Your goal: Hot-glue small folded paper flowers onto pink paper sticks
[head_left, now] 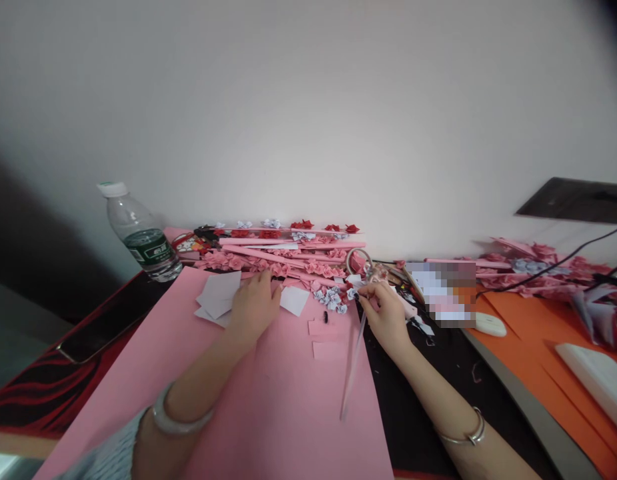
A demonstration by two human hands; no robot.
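My left hand lies palm down over the pink sheet, fingers reaching forward to a row of pink paper flowers, thumb apart. It appears to hold nothing. Loose white paper squares lie beside it on the left, and another white square on the right. My right hand is pinched closed at a small white paper flower, partly hidden by the fingertips. Several more white paper flowers cluster just left of it. Below stretches a thin clear stick, beside small pink paper strips.
A water bottle stands at the back left, near a dark phone. Pink rolled sticks and red paper flowers line the wall. A tape roll stands behind my right hand. Orange sheets and a white mouse lie right.
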